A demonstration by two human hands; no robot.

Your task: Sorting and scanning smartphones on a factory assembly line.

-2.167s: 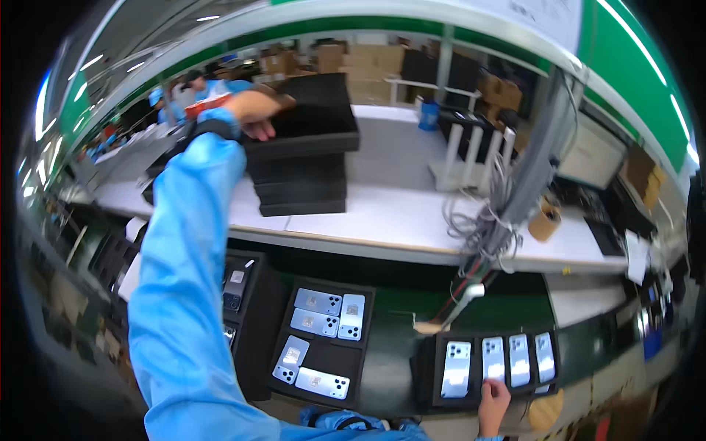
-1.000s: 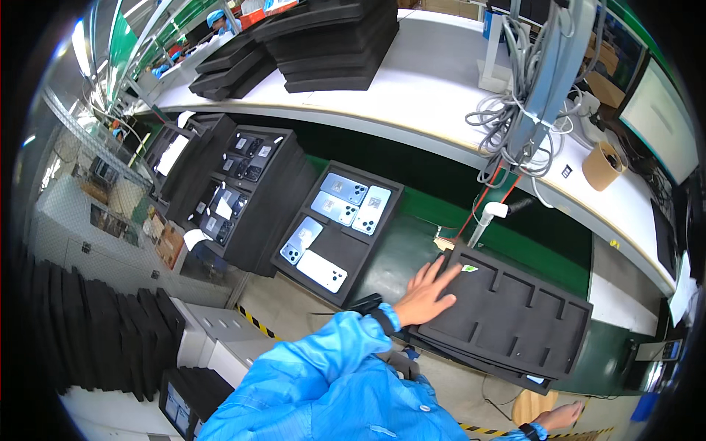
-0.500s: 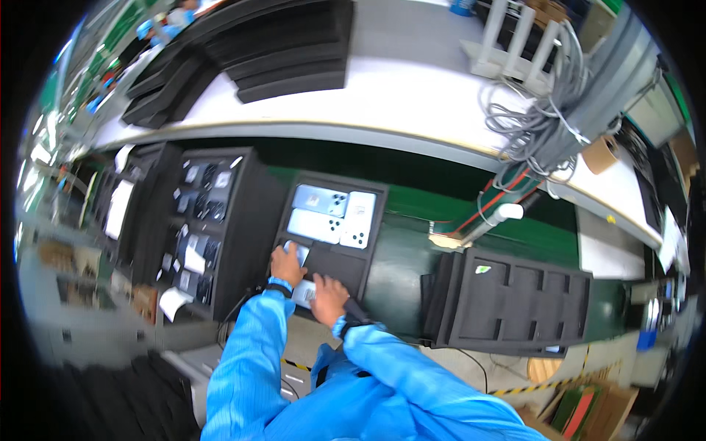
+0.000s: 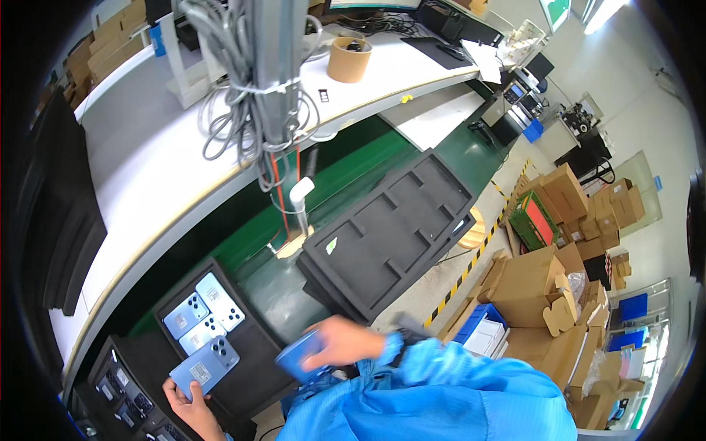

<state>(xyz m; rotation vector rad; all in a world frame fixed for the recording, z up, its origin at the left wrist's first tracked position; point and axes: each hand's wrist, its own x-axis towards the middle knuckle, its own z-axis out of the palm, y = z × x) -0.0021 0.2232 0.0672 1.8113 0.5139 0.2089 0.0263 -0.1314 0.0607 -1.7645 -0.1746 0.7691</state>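
Observation:
My left hand (image 4: 193, 409) grips a blue smartphone (image 4: 206, 365) by its lower end, back side up with the cameras showing, above the black foam tray (image 4: 254, 371). In my right hand (image 4: 344, 345) is another blue smartphone (image 4: 300, 356), slightly blurred, held over the tray's right edge. At the far end of that tray lie a blue phone (image 4: 185, 316), a pale phone (image 4: 220, 300) and another pale phone (image 4: 200, 335), the last partly covered by the phone in my left hand.
A stack of black compartment trays (image 4: 390, 239) stands to the right on the green surface. A tray of dark phones (image 4: 121, 393) is at the lower left. Beyond run a white bench (image 4: 154, 213) and a grey post (image 4: 273, 88) with bundled cables. Cardboard boxes (image 4: 526, 290) fill the right side.
My view has swung to the right. Both hands, down in the tray before, are now raised, each with a blue phone; the right one has moved toward the stacked trays.

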